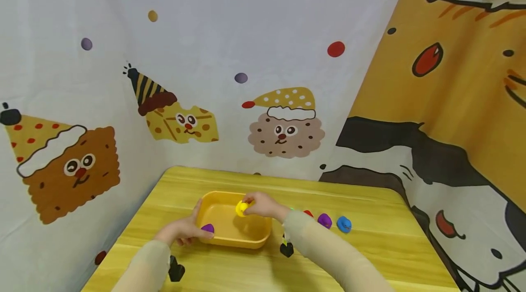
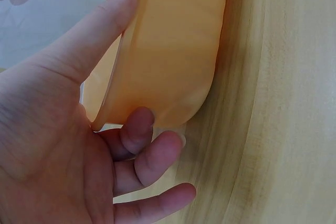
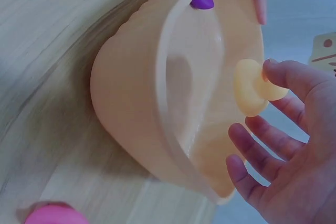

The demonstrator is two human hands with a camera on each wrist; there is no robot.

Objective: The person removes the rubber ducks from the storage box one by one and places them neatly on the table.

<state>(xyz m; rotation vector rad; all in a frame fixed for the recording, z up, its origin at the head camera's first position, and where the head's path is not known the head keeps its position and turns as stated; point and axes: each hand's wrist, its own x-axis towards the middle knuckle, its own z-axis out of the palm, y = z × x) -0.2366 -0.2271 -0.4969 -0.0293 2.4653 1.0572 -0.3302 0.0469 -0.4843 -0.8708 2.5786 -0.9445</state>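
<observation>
A yellow-orange plastic tub (image 1: 230, 241) stands on the table, tilted in the wrist views by the camera angle. My left hand (image 1: 183, 230) holds its left end, thumb along the near rim and the other fingers about the corner outside. Over the tub's inside, my right hand (image 1: 263, 205) pinches a small yellow toy duck (image 1: 241, 209) between thumb and index finger. In the right wrist view that duck (image 3: 249, 88) is held near the rim, with the remaining fingers loosely spread. Inside the tub, by the left thumb, lies a purple toy (image 1: 208, 228), partly hidden.
Right of the tub sit a purple toy duck (image 1: 324, 220), a blue one (image 1: 344, 224) and a red one (image 1: 308, 213) mostly behind the right forearm. A pink toy (image 3: 55, 214) shows in the right wrist view. A printed cloth (image 1: 230, 159) hangs behind the wooden table (image 1: 370, 255).
</observation>
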